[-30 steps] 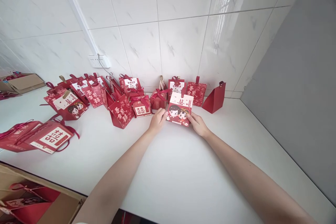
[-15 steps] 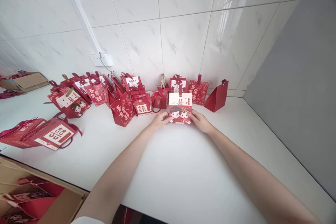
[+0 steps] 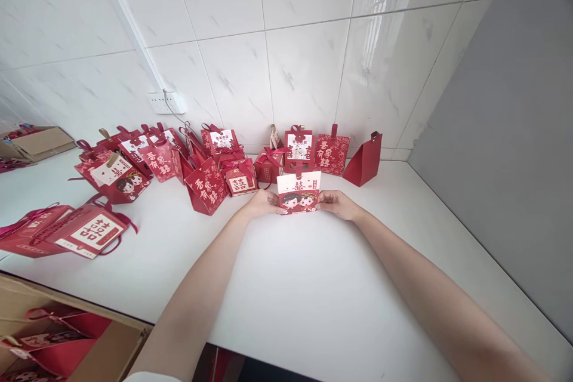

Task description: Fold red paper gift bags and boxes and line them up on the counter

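While my left hand (image 3: 261,203) pinches one side of the red gift box (image 3: 298,192) and my right hand (image 3: 335,203) pinches the other, it stands on the white counter (image 3: 313,286), seemingly upright, just before the row of red boxes (image 3: 215,161) along the wall.

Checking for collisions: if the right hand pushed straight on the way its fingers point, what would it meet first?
The red gift box that the right hand grips; beyond it, probably the left hand.
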The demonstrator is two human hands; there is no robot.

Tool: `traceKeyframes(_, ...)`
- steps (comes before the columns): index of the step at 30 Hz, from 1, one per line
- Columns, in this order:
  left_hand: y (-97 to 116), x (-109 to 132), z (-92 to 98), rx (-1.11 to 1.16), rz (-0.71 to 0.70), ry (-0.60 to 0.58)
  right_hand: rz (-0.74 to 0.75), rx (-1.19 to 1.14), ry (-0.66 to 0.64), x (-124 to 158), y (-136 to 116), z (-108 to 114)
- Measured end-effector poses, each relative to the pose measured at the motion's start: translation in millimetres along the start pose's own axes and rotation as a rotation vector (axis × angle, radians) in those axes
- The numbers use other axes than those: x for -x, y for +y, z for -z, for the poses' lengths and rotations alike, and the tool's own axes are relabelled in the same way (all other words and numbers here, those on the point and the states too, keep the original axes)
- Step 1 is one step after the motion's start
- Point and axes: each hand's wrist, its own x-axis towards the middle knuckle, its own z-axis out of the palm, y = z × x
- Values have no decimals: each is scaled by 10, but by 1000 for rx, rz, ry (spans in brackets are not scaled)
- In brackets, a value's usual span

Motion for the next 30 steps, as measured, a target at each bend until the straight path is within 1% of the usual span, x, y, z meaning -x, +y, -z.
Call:
traceKeyframes(2, -24, -10, -13, 21, 1, 10, -13, -6, 21, -1, -11, -8)
traceKeyframes(3, -37, -20, -25, 31, -7, 38, -19, -8, 45, 1, -31, -15)
traceKeyframes(5, -63, -46, -55, 32, -43, 139, -20, -10, 85, 14, -115, -37)
traceKeyframes(6, -74, -61, -69, 24, -67, 205, -23, -13, 71, 26, -178, -48)
traceKeyframes(7, -81, -75, -80, 11, -90, 273, -38, -14, 20, 42, -250, -59)
traceKeyframes(9, -85, -95, -94, -9, -128, 391, -106, -7, -177, 78, -399, -76)
traceKeyframes(10, -80, -96, -99, -17, -142, 433, -145, 8, -268, 95, -462, -81)
traceKeyframes(11, -70, -92, -104, -30, -161, 461, -170, 24, -305, 108, -509, -85)
traceKeyframes(12, -55, -80, -112, -49, -183, 463, -174, 46, -277, 118, -536, -87)
traceKeyframes(13, -36, -64, -124, -80, -207, 441, -150, 78, -181, 124, -544, -89)
traceKeyframes(14, -11, -43, -142, -126, -232, 402, -101, 135, -39, 126, -535, -91)
traceKeyframes(16, 51, 1, -199, -270, -274, 313, 16, 357, 244, 124, -482, -103)
traceKeyframes(17, 87, 20, -239, -354, -284, 293, 62, 510, 328, 123, -449, -114)
traceKeyframes(18, 126, 37, -284, -438, -286, 295, 85, 668, 358, 121, -418, -131)
traceKeyframes(20, 203, 56, -382, -575, -274, 349, 70, 932, 303, 116, -371, -178)
traceKeyframes(22, 268, 59, -475, -663, -254, 417, 34, 1076, 217, 108, -350, -231)
traceKeyframes(23, 291, 56, -514, -695, -249, 430, 26, 1116, 188, 103, -348, -255)
traceKeyframes(24, 307, 52, -547, -721, -247, 426, 24, 1144, 166, 99, -349, -274)
traceKeyframes(26, 317, 42, -589, -762, -228, 382, 26, 1175, 131, 93, -356, -295)
traceKeyframes(30, 295, 33, -599, -883, -119, 281, 16, 1210, 94, 92, -367, -298)
